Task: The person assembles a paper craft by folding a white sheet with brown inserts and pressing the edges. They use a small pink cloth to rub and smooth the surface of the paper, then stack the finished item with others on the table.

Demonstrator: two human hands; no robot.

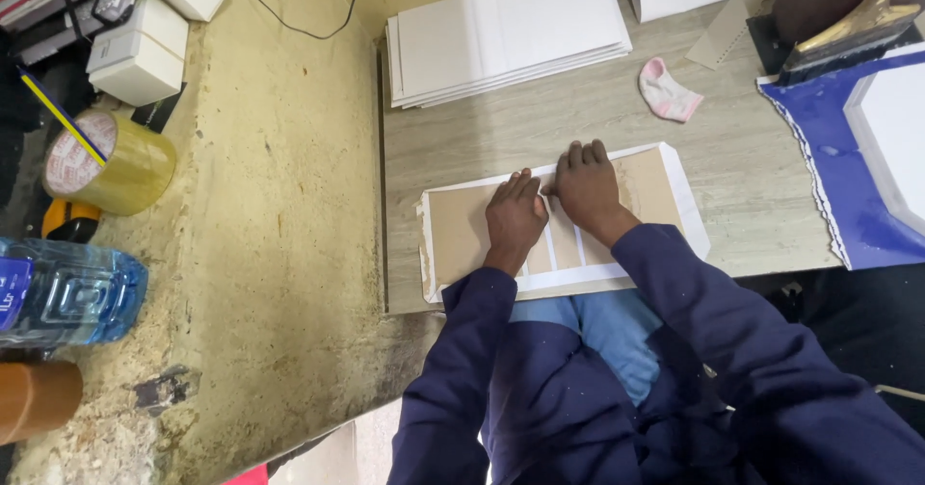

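A flat brown board piece (462, 230) lies on a white paper sheet (689, 206) on the pale wood-grain board (578, 124) in front of me. My left hand (515, 213) presses flat on the brown board near its middle. My right hand (585, 184) lies flat right beside it, fingers pointing away from me toward the sheet's far edge. White strips show between brown panels just below my hands. Both hands hold nothing; their fingers rest close together on the surface.
A stack of white sheets (506, 32) lies at the back. A pink sock (668, 90) sits to the right, with a blue sheet (833, 157) and a brush (858, 27) beyond. On the left are a tape roll (111, 162), a plastic bottle (63, 292) and white boxes (140, 47).
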